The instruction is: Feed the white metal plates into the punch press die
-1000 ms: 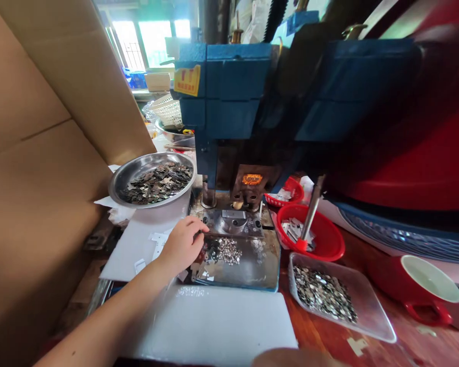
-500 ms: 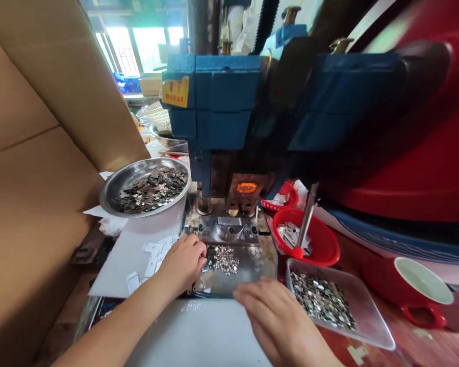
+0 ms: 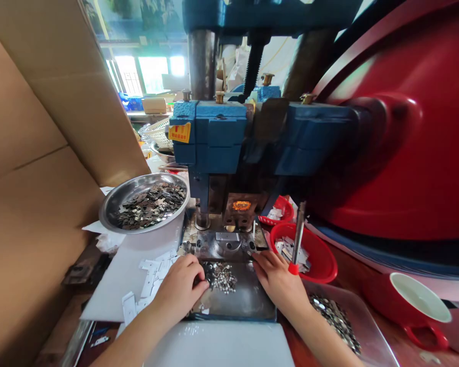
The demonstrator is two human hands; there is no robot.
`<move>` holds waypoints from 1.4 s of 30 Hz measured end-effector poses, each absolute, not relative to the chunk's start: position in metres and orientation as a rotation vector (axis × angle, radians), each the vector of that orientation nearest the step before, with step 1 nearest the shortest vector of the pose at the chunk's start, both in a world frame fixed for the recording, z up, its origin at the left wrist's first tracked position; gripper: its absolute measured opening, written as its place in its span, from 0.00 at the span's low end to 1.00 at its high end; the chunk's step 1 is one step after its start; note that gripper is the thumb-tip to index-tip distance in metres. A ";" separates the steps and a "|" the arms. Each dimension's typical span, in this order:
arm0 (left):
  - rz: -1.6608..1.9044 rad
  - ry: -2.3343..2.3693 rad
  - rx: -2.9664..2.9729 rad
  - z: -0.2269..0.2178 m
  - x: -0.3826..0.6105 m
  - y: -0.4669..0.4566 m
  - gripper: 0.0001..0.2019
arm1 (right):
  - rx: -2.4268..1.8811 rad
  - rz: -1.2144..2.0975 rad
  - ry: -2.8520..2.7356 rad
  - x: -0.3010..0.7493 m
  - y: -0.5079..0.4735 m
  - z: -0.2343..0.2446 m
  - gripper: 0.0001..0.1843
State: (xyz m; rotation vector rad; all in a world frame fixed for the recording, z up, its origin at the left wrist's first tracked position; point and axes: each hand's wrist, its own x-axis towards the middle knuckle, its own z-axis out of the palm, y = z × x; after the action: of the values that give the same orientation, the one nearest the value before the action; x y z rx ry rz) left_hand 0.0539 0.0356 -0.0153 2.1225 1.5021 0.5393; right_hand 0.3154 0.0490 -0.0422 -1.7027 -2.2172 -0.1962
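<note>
My left hand (image 3: 179, 288) rests on the metal plate (image 3: 248, 300) in front of the blue press (image 3: 229, 142), fingers curled in a pinch at the edge of a small heap of shiny metal bits (image 3: 222, 276). What the fingertips hold is too small to make out. My right hand (image 3: 277, 275) lies at the plate's right side, fingers bent toward the die block (image 3: 225, 242), its fingertips pinched near the block's right corner. Several white flat pieces (image 3: 149, 280) lie just left of my left hand on a white board.
A steel bowl (image 3: 110, 204) of dark metal pieces stands at the left. Red bowls (image 3: 321, 255) with a red-tipped rod (image 3: 296, 239) sit right of the press. A clear tray (image 3: 367, 326) of small parts, a red cup (image 3: 416, 306), cardboard (image 3: 34, 168) at left.
The view has tilted up. My right hand came in from the bottom edge and moved forward to the plate's right side by the die block. My left hand stayed at the heap.
</note>
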 end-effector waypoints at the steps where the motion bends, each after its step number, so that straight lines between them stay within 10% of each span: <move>1: 0.563 1.498 2.113 -0.016 0.055 0.035 0.04 | -1.708 -0.207 -2.209 0.316 0.048 -0.043 0.14; 42: 1.077 1.421 1.821 -0.017 0.050 0.047 0.10 | -1.376 -0.266 -2.201 0.264 0.081 -0.004 0.12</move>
State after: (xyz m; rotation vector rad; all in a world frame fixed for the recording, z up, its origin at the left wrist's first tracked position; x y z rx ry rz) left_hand 0.0504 0.0471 -0.0165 1.8207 1.4210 1.0770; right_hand 0.2640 0.0809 -0.0042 -1.3763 -2.2012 -0.2663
